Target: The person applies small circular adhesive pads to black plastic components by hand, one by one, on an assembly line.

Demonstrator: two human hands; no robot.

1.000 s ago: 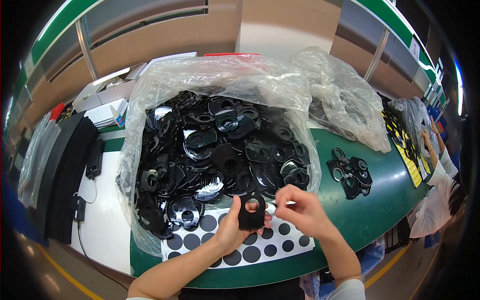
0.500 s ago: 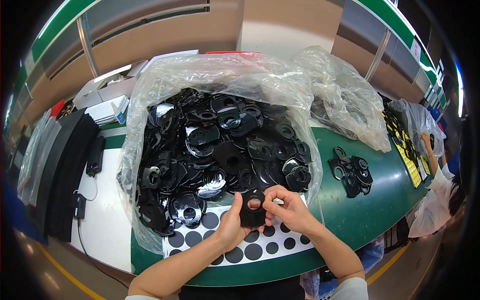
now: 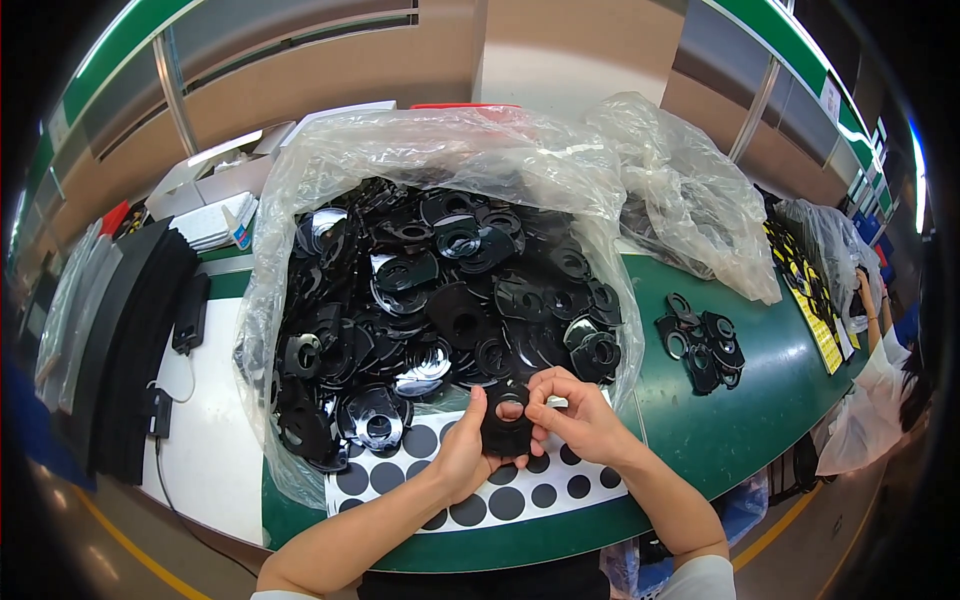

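Between my hands is a flat black plastic part [image 3: 507, 441] with a round hole. My left hand [image 3: 462, 447] grips its left side and lower edge, thumb along the side. My right hand [image 3: 577, 416] pinches with thumb and forefinger at the part's right edge, other fingers curled against it; whether something small is in the pinch, I cannot make out. Under my hands lies a white sheet [image 3: 437, 524] of round dark grey stickers in several sizes. Just beyond, a large clear plastic bag [image 3: 262, 330] stands open, heaped with similar glossy black parts [image 3: 465, 320].
Several black parts [image 3: 702, 345] lie to the right on the green table [image 3: 590, 522]. A crumpled plastic bag [image 3: 690, 190] sits behind them. At left stand dark foam sheets [image 3: 130, 330] and a cable with a black adapter [image 3: 158, 412]. A co-worker's arm [image 3: 872, 315] shows at far right.
The black part in my hands has tilted slightly, while my hands stay nearly in place. At far right the co-worker's hand and arm have shifted a little.
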